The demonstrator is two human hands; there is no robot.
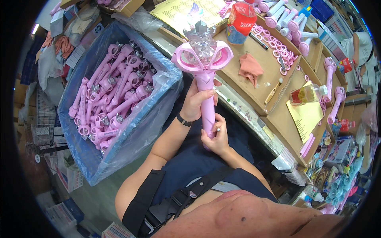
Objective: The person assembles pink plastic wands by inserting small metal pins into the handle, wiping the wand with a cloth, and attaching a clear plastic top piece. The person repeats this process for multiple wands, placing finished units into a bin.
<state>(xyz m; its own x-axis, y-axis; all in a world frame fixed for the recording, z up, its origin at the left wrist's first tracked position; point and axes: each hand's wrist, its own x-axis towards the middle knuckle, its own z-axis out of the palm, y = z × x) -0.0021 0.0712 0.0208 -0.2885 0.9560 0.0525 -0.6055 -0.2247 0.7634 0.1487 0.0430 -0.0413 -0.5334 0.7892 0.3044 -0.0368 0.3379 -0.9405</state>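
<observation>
A pink toy wand (206, 85) stands upright in front of me, its clear faceted head (198, 45) framed by pink loops and topped by a grey crown shape. Bright glare whitens the area just above the crown. My left hand (194, 102) is closed around the upper handle, below the head. Lower down, my right hand (217, 137) grips the handle's bottom end. A small pale tip pokes out by the right fingers; what it belongs to is hidden.
On my left, a blue plastic-lined bin (75, 152) holds many pink wands. Cardboard trays (274, 119) on the bench carry pink rings (279, 49), an orange cloth (250, 69), a brush (274, 91), and bottles, including a yellow-liquid one (307, 95). Another person's arm (356, 49) shows at far right.
</observation>
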